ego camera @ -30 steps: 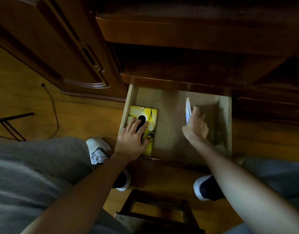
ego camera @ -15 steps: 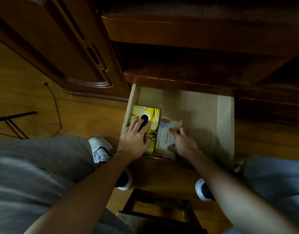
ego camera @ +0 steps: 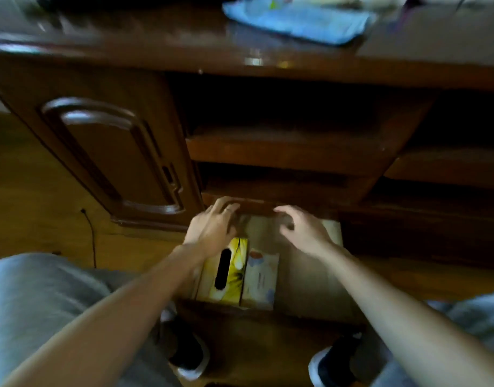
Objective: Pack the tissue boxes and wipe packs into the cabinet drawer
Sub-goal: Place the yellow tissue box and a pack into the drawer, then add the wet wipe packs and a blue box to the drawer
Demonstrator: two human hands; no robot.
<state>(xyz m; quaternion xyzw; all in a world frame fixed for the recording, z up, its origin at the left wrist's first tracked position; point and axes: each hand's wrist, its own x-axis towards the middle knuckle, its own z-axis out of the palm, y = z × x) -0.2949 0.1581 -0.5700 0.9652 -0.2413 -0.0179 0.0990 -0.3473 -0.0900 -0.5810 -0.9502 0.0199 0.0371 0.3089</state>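
The tissue box (ego camera: 224,270), yellow with a dark slot on top, lies in the open drawer (ego camera: 310,277) at its left side. A pale wipe pack (ego camera: 260,277) lies right beside it, touching it. Both hands are up above the far end of the drawer and hold nothing. The left hand (ego camera: 212,226) has its fingers loose and a bit spread. The right hand (ego camera: 303,229) has its fingers loose and bent down. A blue pack (ego camera: 296,20) lies up on the cabinet top (ego camera: 156,48), but it looks blurry.
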